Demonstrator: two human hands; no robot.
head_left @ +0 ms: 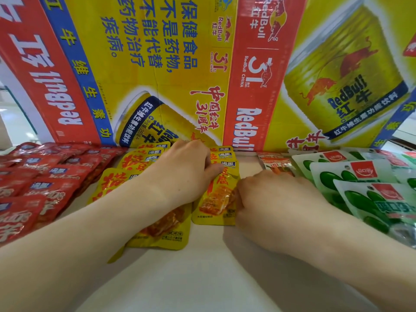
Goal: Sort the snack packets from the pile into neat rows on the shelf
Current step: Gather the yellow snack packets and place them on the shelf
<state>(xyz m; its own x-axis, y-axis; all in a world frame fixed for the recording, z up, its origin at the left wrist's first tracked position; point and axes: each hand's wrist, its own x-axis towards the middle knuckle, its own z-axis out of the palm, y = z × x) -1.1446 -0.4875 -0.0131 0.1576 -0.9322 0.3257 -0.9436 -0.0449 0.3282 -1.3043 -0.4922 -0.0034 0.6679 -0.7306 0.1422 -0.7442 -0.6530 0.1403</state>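
At the far left of the white shelf [202,278], we see red packets [45,179] lying in overlapping rows that run back to the Red Bull cartons [144,64] standing along the rear. Just right of them, two columns of yellow packets [117,179] lie shingled front to back, with a narrow strip of bare shelf between red and yellow. Our left forearm crosses the left-hand yellow column, and our left grip [184,170] rests palm down on the packets near the back. It lies flat and relaxed rather than closed, its fingertips hidden beyond the knuckles, and its thumb presses on a packet in the right-hand yellow column. The front yellow packet [213,206] of that column lies flat, printed with a picture of an orange snack. Our right grip [274,194] sits just beside it, knuckles up and fingers curled in against the packet's right edge; we cannot tell whether they pinch the foil or only touch it. Behind this grip, a few orange-and-white packets [275,164] lie near the cartons. Farther right, green-and-white packets [360,176] overlap in rows that reach the right edge of the view.
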